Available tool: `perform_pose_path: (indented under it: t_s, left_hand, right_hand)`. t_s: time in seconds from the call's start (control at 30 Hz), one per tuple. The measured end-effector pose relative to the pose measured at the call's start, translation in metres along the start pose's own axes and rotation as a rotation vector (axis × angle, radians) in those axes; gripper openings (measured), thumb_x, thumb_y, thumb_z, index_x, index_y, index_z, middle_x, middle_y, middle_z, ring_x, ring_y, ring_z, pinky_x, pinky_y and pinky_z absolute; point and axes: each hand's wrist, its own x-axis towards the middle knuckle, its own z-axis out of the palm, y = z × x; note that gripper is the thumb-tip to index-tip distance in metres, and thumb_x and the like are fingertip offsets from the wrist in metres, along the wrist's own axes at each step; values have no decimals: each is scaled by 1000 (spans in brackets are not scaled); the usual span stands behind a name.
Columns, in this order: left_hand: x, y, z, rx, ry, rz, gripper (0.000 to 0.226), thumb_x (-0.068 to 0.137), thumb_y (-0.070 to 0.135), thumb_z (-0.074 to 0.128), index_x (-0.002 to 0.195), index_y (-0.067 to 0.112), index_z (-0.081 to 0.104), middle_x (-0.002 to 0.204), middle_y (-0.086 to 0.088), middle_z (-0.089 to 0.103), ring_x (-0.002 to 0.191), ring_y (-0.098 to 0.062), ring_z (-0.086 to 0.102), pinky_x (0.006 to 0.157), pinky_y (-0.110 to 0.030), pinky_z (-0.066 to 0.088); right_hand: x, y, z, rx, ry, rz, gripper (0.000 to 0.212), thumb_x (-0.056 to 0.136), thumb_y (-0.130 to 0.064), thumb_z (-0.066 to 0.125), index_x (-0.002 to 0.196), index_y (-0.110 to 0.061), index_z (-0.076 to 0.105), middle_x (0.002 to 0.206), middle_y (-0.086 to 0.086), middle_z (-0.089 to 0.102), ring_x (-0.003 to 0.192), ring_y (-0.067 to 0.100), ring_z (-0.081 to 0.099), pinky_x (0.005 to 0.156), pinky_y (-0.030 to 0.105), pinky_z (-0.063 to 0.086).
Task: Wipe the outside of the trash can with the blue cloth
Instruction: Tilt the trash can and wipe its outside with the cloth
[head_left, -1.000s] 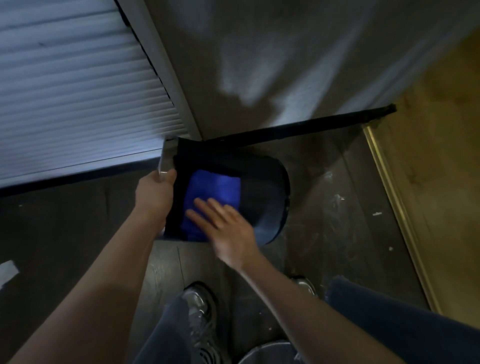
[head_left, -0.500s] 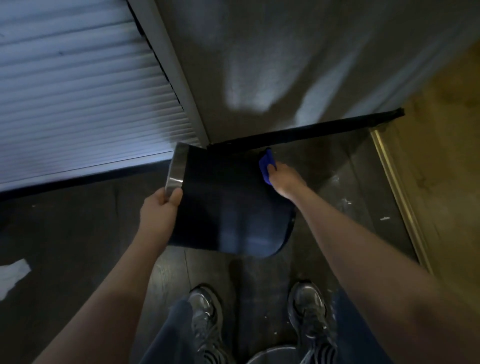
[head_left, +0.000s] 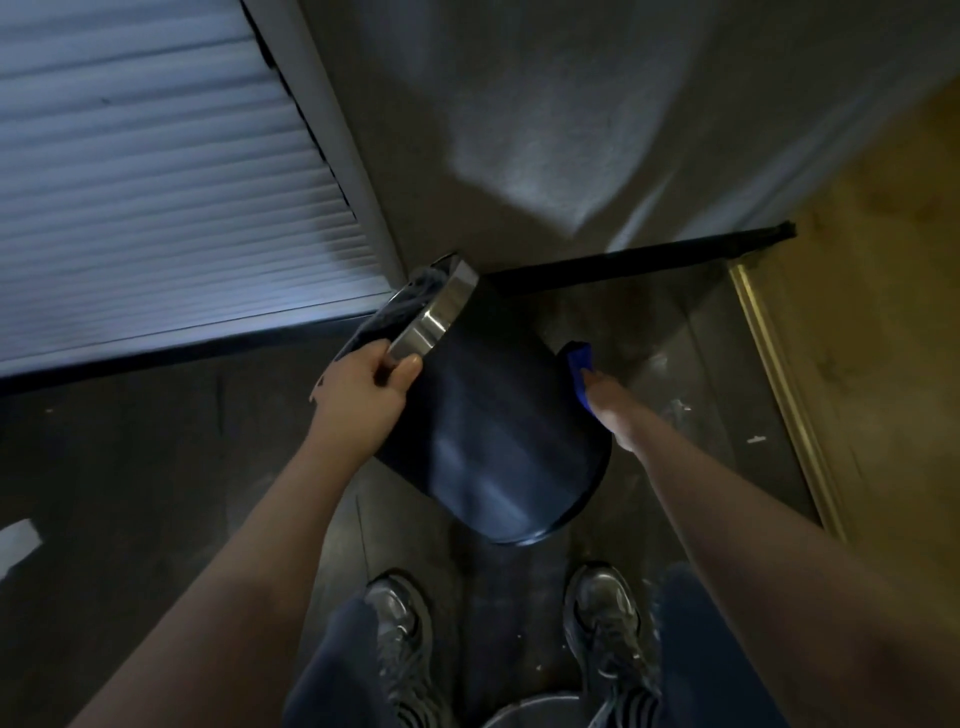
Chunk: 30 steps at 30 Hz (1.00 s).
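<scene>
Dim floor (head_left: 156, 467), blue cloth (head_left: 579, 364) half-hidden

I am standing in a dim corner of a home — dark plank floor (head_left: 156, 467) under my sneakers (head_left: 605, 618), a white louvered closet door (head_left: 156, 182) far left, a plain wall (head_left: 571, 104) ahead — a brass threshold strip (head_left: 784, 395) on the right.

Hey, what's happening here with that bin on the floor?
A person is cleaning a dark trash can, which is tipped over at a slant above the floor. The left hand grips its shiny metal rim to steady it. The right hand holds a blue cloth against the can's far side. Most of the cloth is hidden behind the can. The person's shoes show below.
</scene>
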Motion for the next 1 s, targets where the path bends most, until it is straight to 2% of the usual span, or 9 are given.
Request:
perform_pose_path:
  t_s: [0.13,0.27,0.4,0.53,0.6,0.67,0.77,0.9,1.0]
  left_hand:
    - [5,9,4,-19,30,-71,19,89,30,50,90,15,60,99,-18,65,100,-38,58,95,-51,44]
    - [9,19,12,-29,53,-96,19,90,28,50,95,14,61,106,-19,64,107,-38,55,101,-53,38]
    - [12,25,16,-35,76,-124,19,89,28,52,91,12,61,105,-22,65,107,-37,56,98,-51,41]
    - [8,21,15,-73,72,-136,25,89,29,51,97,8,63,104,-24,65,100,-37,59,91,-42,47]
    - [6,18,15,-94,61,-167,27,89,32,50,99,9,62,107,-24,63,102,-39,58,92,-43,47]
    - [7,16,15,-116,74,-195,27,89,33,49,101,11,62,110,-23,62,101,-38,57,87,-39,45]
    - [6,14,15,-184,71,-219,26,91,31,48,104,13,61,111,-19,61,96,-30,55,80,-33,39]
    - [3,12,9,-242,-13,-142,7,90,23,51,94,18,55,98,-8,60,92,-22,56,79,-28,42]
    - [-6,3,2,-179,-181,-60,17,88,15,53,105,16,53,98,-2,59,90,-14,54,82,-27,41]
  right_hand:
    - [-22,-14,14,-12,116,-137,43,100,-24,26,139,-7,31,145,16,37,133,31,34,108,31,24]
    - [-73,-13,59,-22,369,-460,44,98,-20,32,141,-13,28,149,10,33,137,25,29,111,33,20]
    - [-117,-14,114,-276,429,-756,54,93,-30,29,141,-29,5,153,3,24,140,18,9,111,37,11]
    - [-114,12,102,-621,438,-957,54,86,-29,40,139,-27,28,144,2,42,135,24,33,106,42,28]
    - [-104,40,83,-688,454,-941,52,83,-28,49,134,-24,40,141,4,46,130,26,43,101,43,40]
    - [-97,62,71,-540,454,-772,47,92,-35,39,135,-16,40,144,5,37,132,27,38,102,46,41]
    - [-91,66,69,-322,442,-627,56,92,-54,5,139,-24,10,147,-5,14,138,16,19,113,37,22]
    - [-81,60,63,-291,456,-650,56,91,-56,3,138,-26,3,149,-7,11,137,10,13,114,32,14]
    - [-67,53,47,-235,468,-626,54,96,-43,16,143,-17,14,153,3,21,138,11,17,111,24,12]
